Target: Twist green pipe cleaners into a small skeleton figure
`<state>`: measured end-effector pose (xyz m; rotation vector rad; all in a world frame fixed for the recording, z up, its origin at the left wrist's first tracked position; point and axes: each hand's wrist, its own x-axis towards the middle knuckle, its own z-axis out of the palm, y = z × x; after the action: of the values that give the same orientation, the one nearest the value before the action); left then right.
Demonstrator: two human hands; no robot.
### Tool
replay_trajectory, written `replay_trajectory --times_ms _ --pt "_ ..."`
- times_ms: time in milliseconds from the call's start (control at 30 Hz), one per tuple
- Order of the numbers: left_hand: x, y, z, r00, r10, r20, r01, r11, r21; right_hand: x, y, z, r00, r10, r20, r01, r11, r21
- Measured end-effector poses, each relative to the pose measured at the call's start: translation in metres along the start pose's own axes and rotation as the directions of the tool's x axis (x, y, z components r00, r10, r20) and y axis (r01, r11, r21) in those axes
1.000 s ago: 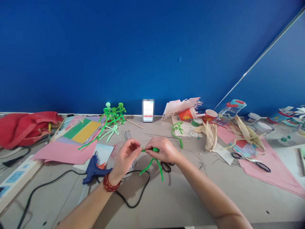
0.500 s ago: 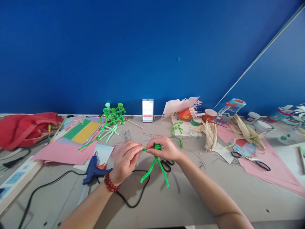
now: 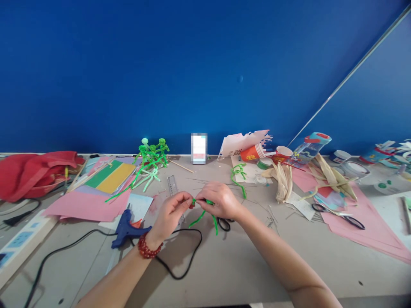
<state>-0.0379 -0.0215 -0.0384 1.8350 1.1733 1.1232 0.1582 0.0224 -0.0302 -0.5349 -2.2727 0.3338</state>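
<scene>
Both hands meet above the middle of the grey table. My right hand (image 3: 221,200) is closed around the green pipe-cleaner figure (image 3: 215,224), whose two legs hang below the fingers while its body is mostly hidden. A small green end of it pokes out between the hands. The thumb and fingers of my left hand (image 3: 171,211), with a red bead bracelet (image 3: 148,247) at the wrist, pinch that end. Behind the left fingers lies a clear ruler (image 3: 172,186). Black-handled scissors (image 3: 224,224) are partly hidden below my right hand.
A blue glue gun (image 3: 130,229) with its black cord lies left of my left hand. Green pipe-cleaner figures (image 3: 152,154) stand behind. Rightward are red paper cups (image 3: 252,153), dried husks (image 3: 282,182) and another pair of scissors (image 3: 351,220). A power strip (image 3: 21,246) lies at far left.
My left hand has turned and its fingers have drawn back, showing more of the ruler. My right hand has rotated over the figure, and its legs have swung up and to the left.
</scene>
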Motion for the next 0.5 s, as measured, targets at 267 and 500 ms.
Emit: replay_trajectory --times_ms 267,500 --pt "-0.0019 -0.0053 -0.0004 1.000 -0.019 0.007 0.019 0.998 -0.053 -0.0005 0.0003 -0.0052 0.932 0.343 0.114 -0.361 0.871 0.332" --pt "-0.0015 -0.0097 -0.0038 0.848 0.531 -0.009 -0.458 0.740 0.492 0.0005 0.0010 -0.0085 0.801 0.521 0.293 -0.571 0.520 0.635"
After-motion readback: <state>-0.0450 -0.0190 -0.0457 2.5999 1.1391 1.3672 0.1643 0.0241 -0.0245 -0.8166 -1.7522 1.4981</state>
